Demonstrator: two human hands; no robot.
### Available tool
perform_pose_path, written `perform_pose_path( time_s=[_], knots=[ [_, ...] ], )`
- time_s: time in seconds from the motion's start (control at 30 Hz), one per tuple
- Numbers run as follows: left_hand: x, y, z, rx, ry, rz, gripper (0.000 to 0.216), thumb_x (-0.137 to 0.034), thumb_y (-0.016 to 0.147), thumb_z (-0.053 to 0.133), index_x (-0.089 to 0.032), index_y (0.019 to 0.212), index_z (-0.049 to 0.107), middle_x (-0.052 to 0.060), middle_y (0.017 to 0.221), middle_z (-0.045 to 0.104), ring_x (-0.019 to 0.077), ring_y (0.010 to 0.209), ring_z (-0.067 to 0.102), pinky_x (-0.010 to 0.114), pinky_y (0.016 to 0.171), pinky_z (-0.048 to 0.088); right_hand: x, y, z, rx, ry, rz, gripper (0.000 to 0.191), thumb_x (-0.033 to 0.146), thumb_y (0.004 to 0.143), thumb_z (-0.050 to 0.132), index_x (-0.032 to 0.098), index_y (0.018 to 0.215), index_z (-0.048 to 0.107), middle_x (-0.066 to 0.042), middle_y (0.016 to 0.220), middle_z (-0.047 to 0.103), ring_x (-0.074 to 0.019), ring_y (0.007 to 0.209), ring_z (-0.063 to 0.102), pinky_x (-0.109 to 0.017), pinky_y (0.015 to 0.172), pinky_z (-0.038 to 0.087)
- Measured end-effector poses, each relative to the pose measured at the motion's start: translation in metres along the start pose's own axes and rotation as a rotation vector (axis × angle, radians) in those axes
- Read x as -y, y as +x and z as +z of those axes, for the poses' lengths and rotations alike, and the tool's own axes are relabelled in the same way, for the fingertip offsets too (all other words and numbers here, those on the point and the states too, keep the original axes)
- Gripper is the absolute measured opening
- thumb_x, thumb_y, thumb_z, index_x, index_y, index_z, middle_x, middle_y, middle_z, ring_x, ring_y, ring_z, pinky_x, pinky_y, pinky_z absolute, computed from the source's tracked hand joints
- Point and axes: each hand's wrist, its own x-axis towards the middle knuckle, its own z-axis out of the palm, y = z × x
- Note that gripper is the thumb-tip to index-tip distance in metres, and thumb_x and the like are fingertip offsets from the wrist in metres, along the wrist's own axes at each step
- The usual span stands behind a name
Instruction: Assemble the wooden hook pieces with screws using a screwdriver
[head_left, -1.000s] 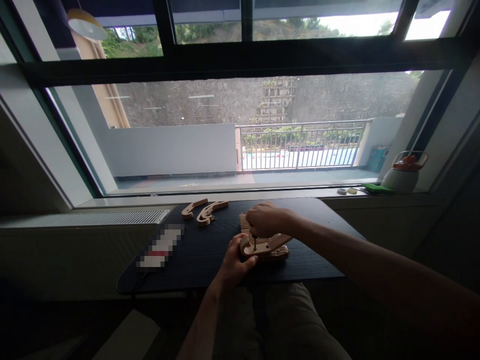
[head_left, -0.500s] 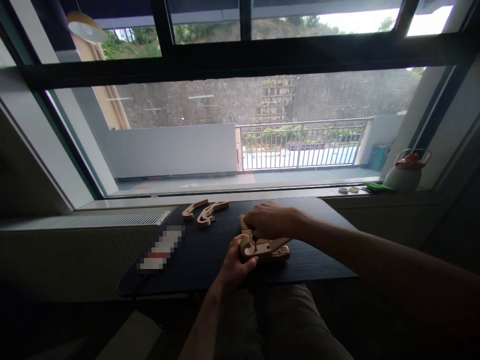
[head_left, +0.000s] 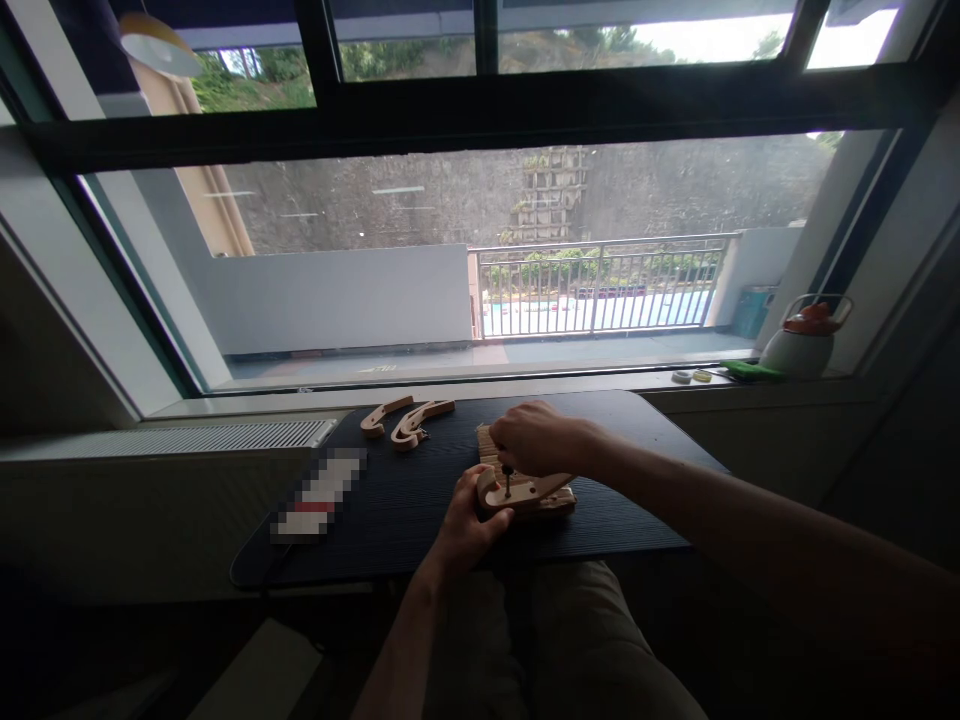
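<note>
My left hand (head_left: pixel 466 522) grips the hooked end of a curved wooden piece (head_left: pixel 523 494), thumb in front and fingers behind. This piece rests on a ribbed wooden block (head_left: pixel 490 447) on the dark table. Above it, my right hand (head_left: pixel 538 440) is closed round a screwdriver (head_left: pixel 508 484). The shaft points straight down and its tip meets the curved piece near the hooked end; the handle is mostly hidden in my fist. A dark hole shows farther right along the piece.
At the table's (head_left: pixel 600 535) back left lie more curved wooden pieces (head_left: pixel 412 428). A blurred-out flat item (head_left: pixel 319 495) is at the left edge. On the windowsill stand a white jug (head_left: pixel 799 350), a green object (head_left: pixel 750 371) and small tape rolls (head_left: pixel 701 376). A radiator (head_left: pixel 225 440) adjoins the left side.
The whole view has shifted slightly. Both hands keep their places on the wood and the screwdriver, which stays upright in the same spot.
</note>
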Motion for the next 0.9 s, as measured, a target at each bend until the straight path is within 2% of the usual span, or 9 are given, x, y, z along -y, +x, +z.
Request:
perform_pose_path(
  time_s=[0.27, 0.43, 0.63, 0.8, 0.9],
  knots=[
    [0.0, -0.001, -0.001, 0.007, -0.017, -0.001, 0.033, -0.018, 0.069, 0.066, -0.021, 0.1, 0.055, 0.005, 0.123, 0.05, 0.0226, 0.116, 0.048, 0.037, 0.102, 0.037, 0.007, 0.007, -0.001, -0.005, -0.006, 0.057, 0.025, 0.028, 0.086, 0.049, 0.013, 0.093, 0.068, -0.012, 0.089, 0.069, -0.0218, 0.08, 0.064, -0.027, 0.061, 0.043],
    [-0.006, -0.001, -0.003, 0.013, -0.024, -0.023, 0.03, -0.017, 0.069, 0.065, -0.02, 0.097, 0.054, 0.006, 0.125, 0.049, 0.0233, 0.117, 0.047, 0.038, 0.103, 0.036, 0.006, 0.006, -0.009, 0.024, -0.037, 0.046, 0.022, 0.029, 0.084, 0.054, 0.013, 0.089, 0.068, -0.012, 0.087, 0.069, -0.0226, 0.078, 0.064, -0.029, 0.061, 0.043],
    [-0.006, 0.0, -0.003, 0.006, -0.052, -0.041, 0.041, -0.018, 0.068, 0.067, -0.022, 0.107, 0.054, 0.006, 0.124, 0.05, 0.0238, 0.117, 0.047, 0.039, 0.103, 0.036, 0.008, -0.004, -0.014, 0.065, -0.077, -0.066, 0.014, 0.017, 0.082, 0.055, 0.015, 0.088, 0.068, -0.008, 0.088, 0.069, -0.0193, 0.078, 0.063, -0.025, 0.059, 0.04],
    [-0.004, 0.0, -0.002, 0.02, -0.084, -0.059, 0.058, -0.023, 0.066, 0.072, -0.023, 0.119, 0.048, 0.007, 0.124, 0.05, 0.0255, 0.119, 0.046, 0.042, 0.103, 0.035, 0.007, -0.003, -0.008, 0.062, -0.081, -0.07, 0.014, 0.015, 0.082, 0.055, 0.014, 0.089, 0.068, -0.009, 0.09, 0.068, -0.0198, 0.077, 0.063, -0.025, 0.056, 0.039],
    [-0.002, -0.001, -0.002, 0.027, -0.075, -0.059, 0.055, -0.022, 0.068, 0.072, -0.024, 0.118, 0.049, 0.006, 0.124, 0.05, 0.0252, 0.119, 0.047, 0.042, 0.103, 0.035, 0.005, -0.001, -0.004, 0.055, -0.079, -0.061, 0.014, 0.013, 0.081, 0.056, 0.013, 0.089, 0.068, -0.009, 0.09, 0.068, -0.0198, 0.075, 0.063, -0.025, 0.056, 0.04]
  ],
)
